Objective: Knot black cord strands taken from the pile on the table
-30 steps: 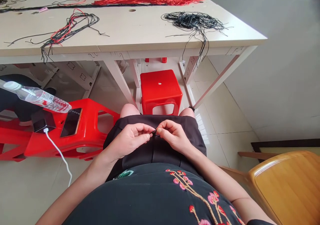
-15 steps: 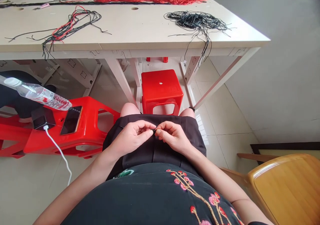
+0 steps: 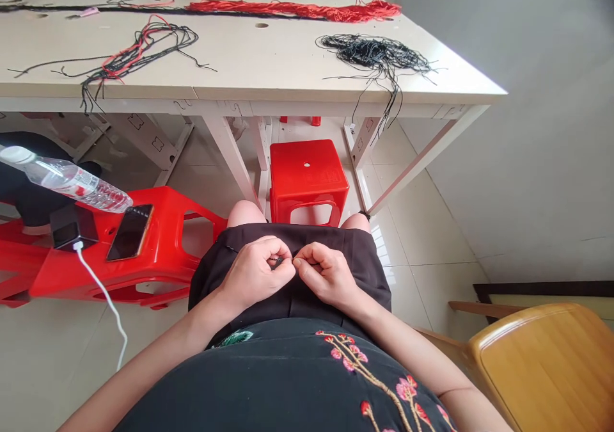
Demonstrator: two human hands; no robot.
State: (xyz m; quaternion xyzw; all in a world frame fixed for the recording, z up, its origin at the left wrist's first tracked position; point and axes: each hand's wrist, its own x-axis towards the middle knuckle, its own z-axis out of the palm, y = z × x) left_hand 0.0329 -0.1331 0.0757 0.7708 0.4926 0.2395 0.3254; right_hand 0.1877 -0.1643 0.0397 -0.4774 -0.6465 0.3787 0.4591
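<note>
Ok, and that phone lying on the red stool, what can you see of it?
It's a smartphone lying flat with its screen facing up, on the top of a red plastic stool. The slim rectangle sits at a slant, its dark, glossy glass unlit and showing faint reflections, with a thin coppery edge along its frame. A black charger block sits close beside it, and no cable can be seen plugged into the phone.

**Surface log: laminate, plastic, cloth, wood**

Tabletop: pale laminate, smooth, matt. Red stool: moulded plastic, lightly glossy. Water bottle: clear, thin, shiny plastic. Skirt: black cloth, matt. Chair seat: smooth varnished wood, glossy. Floor tiles: smooth, glazed, reflective. Black cords and red cords: fine matt fibre strands.
</note>
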